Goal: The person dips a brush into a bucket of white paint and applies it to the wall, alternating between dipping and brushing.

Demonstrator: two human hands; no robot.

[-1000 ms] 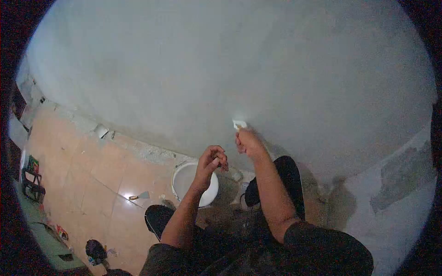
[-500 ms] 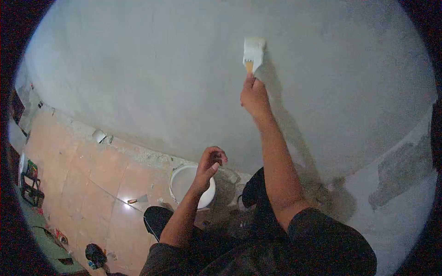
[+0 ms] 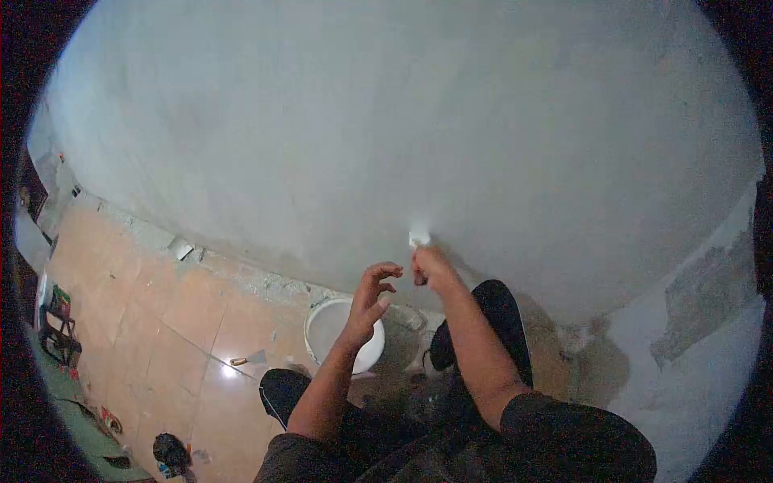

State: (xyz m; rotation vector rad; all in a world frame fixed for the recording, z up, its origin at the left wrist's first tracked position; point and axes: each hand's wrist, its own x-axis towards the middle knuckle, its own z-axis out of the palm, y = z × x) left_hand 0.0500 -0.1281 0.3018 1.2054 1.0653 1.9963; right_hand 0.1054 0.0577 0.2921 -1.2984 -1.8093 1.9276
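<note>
My right hand (image 3: 431, 270) grips a paintbrush (image 3: 418, 240) whose white bristles press against the grey wall (image 3: 386, 121) low down, just above my knee. My left hand (image 3: 372, 294) hangs free beside it with fingers loosely curled and apart, holding nothing, right above a white bucket (image 3: 342, 330) on the floor. My dark trousers and black shoes show below both arms.
A putty knife (image 3: 248, 359) lies on the orange tiled floor (image 3: 161, 322) left of the bucket. Rubble runs along the wall's base. A dark crate (image 3: 58, 338) and small items sit at the far left. A rough patch (image 3: 700, 298) marks the wall at right.
My right hand swept the brush up high on the wall, then brought it back down to the low spot near my knee. My left hand's fingers opened slightly.
</note>
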